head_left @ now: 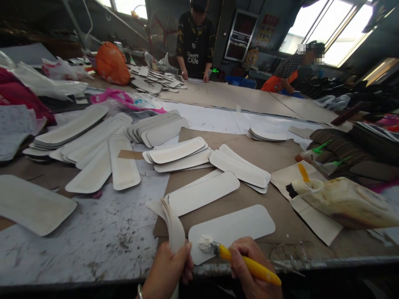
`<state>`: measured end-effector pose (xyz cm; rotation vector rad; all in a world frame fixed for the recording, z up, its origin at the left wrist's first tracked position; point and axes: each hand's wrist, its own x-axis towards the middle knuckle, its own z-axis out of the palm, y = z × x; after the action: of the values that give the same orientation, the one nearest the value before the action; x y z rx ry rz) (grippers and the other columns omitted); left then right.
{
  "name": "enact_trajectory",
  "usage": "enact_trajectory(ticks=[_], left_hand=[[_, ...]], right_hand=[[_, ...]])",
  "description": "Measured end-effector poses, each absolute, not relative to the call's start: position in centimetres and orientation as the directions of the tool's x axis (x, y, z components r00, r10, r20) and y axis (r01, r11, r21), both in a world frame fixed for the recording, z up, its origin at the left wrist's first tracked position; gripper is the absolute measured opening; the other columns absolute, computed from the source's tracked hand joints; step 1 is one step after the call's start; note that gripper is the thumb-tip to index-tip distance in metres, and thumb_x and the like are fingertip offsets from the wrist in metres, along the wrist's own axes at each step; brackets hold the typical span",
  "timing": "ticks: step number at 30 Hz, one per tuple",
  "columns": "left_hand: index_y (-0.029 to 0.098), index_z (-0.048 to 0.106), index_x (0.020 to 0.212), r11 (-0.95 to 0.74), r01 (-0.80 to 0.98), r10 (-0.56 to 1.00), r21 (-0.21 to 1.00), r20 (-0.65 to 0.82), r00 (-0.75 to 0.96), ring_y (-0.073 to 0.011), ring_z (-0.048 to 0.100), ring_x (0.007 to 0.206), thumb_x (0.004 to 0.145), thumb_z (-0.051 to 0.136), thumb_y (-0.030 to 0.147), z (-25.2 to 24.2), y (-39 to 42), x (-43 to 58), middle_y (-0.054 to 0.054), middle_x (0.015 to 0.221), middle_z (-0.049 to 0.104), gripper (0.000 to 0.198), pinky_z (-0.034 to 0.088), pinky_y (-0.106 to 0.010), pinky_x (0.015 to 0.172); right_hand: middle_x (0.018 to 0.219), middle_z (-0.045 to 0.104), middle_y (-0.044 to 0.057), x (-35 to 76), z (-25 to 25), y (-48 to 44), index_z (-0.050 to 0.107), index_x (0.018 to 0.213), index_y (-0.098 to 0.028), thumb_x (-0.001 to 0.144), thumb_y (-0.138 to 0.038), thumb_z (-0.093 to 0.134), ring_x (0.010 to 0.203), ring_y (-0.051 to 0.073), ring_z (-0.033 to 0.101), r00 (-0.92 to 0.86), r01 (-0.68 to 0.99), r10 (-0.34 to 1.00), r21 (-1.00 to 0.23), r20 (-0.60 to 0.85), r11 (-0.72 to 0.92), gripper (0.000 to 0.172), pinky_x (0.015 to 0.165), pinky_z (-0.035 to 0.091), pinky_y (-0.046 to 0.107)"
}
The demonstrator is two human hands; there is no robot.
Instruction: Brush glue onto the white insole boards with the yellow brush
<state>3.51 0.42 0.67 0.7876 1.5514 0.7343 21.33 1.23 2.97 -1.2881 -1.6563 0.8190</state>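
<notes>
My left hand (173, 268) is closed round a small stack of curved white panels (174, 228), held upright at the table's front edge. In my right hand (249, 265) is a paintbrush (260, 270) with a yellow handle. White paste covers its bristles, which touch the left end of a flat white panel (233, 228) with rounded corners. Just behind that panel lies another white panel (204, 193), partly over a further one. A cut-open plastic jug (346, 199) rests on its side to the right, with a yellow handle sticking out of its opening.
Piles of white panels (174, 151) spread across the middle and left of the table (124, 232). Dark stacked pieces (339, 149) stand at the right. Two people (195, 45) work at the table behind, near an orange bag (112, 64).
</notes>
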Motion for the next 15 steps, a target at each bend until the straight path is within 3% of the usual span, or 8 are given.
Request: enact_trajectory(ticks=[4,10,15], left_hand=[[0.018,0.048,0.041,0.578,0.061,0.815,0.814,-0.572,-0.093,-0.0125,0.046,0.034,0.065,0.04,0.051,0.5,0.5,3.7,0.0,0.034,0.047,0.042,0.037,-0.025,0.04],[0.017,0.048,0.043,0.564,0.035,0.826,0.825,-0.561,-0.058,-0.0118,0.046,0.034,0.069,0.04,0.047,1.1,0.5,3.7,0.001,0.035,0.047,0.04,0.036,-0.024,0.042],[0.021,0.041,0.043,0.545,-0.022,0.834,0.838,-0.545,-0.09,-0.0084,0.035,0.03,0.069,0.043,0.047,1.6,0.6,3.3,0.006,0.033,0.037,0.037,0.027,-0.022,0.036]], right_hand=[[0.067,0.053,0.002,22.1,3.5,1.3,0.055,0.074,-0.02,0.087,-0.029,0.049,0.061,0.014,0.051,-0.053,0.502,0.94,-0.805,0.337,0.317,0.018,0.059,0.043,0.025],[0.064,0.049,0.0,21.3,3.2,1.5,0.051,0.071,-0.019,0.091,-0.027,0.04,0.054,0.012,0.049,-0.162,0.485,0.954,-0.821,0.252,0.3,0.024,0.05,0.042,0.022],[0.074,0.057,0.003,24.9,4.9,3.0,0.053,0.076,-0.02,0.089,-0.029,0.042,0.067,0.014,0.056,-0.157,0.703,0.878,-0.573,0.452,0.421,0.019,0.062,0.046,0.021]])
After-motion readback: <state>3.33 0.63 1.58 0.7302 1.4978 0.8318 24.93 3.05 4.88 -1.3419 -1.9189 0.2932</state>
